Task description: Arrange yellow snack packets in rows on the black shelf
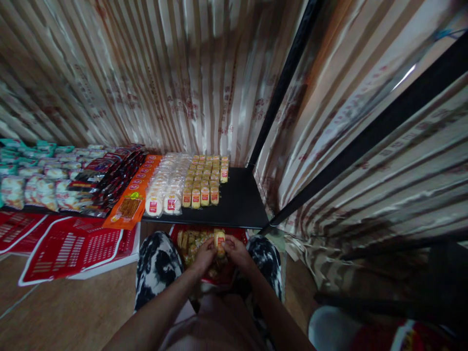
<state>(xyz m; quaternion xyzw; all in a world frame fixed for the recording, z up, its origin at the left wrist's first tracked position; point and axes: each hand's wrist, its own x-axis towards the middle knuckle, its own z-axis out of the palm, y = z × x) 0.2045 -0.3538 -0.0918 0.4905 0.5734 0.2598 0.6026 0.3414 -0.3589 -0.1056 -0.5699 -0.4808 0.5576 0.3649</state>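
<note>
Between my knees, both hands hold a small wrapped yellow snack cake (pixel 220 242) with a red label, upright above a red basket (pixel 239 235). My left hand (pixel 205 254) pinches its left side, and my right hand (pixel 235 249) grips the right side. More wrapped yellow snacks (pixel 190 243) lie in the basket, partly hidden by my hands. On the black shelf (pixel 241 200) just beyond, rows of matching yellow snack cakes (pixel 201 196) stand lined up. To their left are rows of round white wrapped snacks (pixel 163 202).
An orange snack packet (pixel 127 207), dark packets (pixel 106 178) and white-and-green bags (pixel 36 180) fill the shelf's left part. Red baskets (pixel 76 243) sit below it. Black posts (pixel 281 87) rise at the right, before a striped curtain (pixel 183 73). A white round container (pixel 332 329) stands lower right.
</note>
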